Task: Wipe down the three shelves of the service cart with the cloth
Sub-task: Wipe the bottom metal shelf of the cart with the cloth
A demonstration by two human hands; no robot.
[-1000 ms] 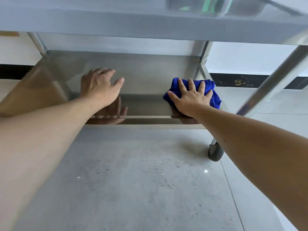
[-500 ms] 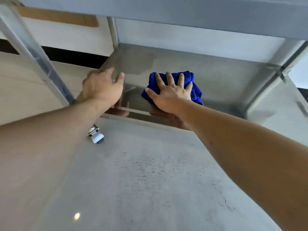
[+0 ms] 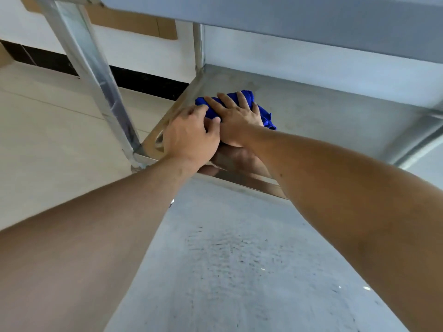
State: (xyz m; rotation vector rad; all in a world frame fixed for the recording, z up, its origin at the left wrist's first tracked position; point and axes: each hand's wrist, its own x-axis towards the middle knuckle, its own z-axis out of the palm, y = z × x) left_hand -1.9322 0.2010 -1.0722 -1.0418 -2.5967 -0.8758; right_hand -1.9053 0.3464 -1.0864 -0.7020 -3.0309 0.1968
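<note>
Wiping a low shelf of the cart, at its left end.

R hand [image 3: 236,117] lies flat, fingers spread, pressing the blue cloth [image 3: 263,115] on the shelf [image 3: 335,121], approx 12 o'clock. L hand [image 3: 191,135] touches it, fingers bent. Left rim close; next wipe prob. goes to 3 o'clock, lots of room.

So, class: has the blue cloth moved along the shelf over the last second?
Yes. The blue cloth, under the right hand, has slid from the shelf's right side toward the left corner post.
</note>
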